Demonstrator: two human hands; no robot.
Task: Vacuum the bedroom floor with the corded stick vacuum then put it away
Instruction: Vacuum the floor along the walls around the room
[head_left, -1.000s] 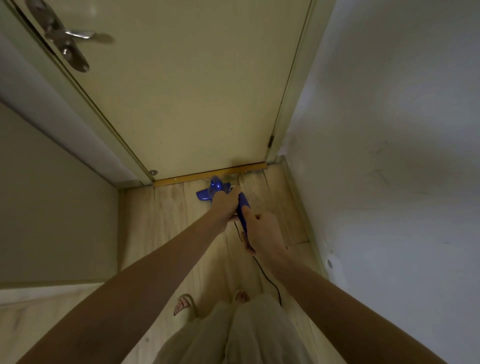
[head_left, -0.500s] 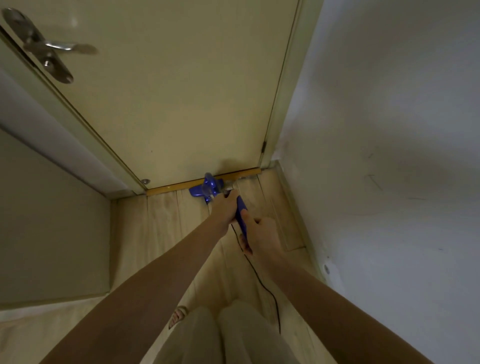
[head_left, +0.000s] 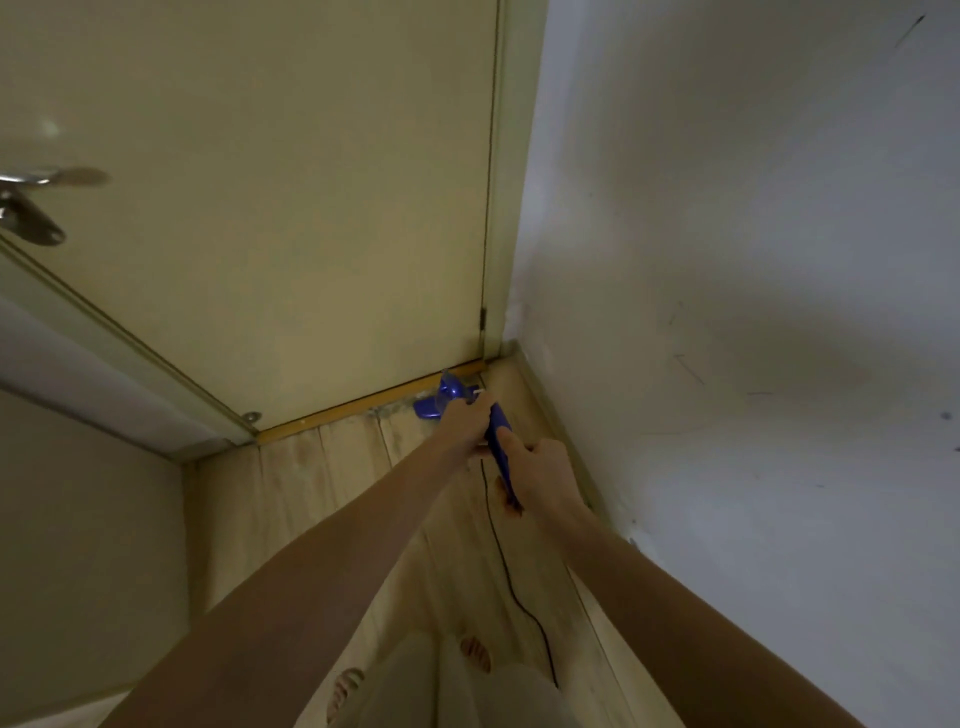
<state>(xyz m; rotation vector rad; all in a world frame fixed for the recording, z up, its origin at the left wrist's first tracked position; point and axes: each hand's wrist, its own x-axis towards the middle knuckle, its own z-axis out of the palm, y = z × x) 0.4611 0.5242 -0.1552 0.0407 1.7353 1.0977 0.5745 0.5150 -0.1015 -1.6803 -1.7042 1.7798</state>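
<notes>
Pale wood-plank floor (head_left: 322, 499) meets a cream door (head_left: 291, 218) at the far end; both the left hand (head_left: 464, 423) and right hand (head_left: 540, 475) grip the blue corded stick vacuum (head_left: 451, 396), its head near the right corner.

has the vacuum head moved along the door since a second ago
Yes. The blue vacuum head has slid right along the threshold strip, away from the door stop and toward the corner at the hinge side, nearly reaching it.
</notes>
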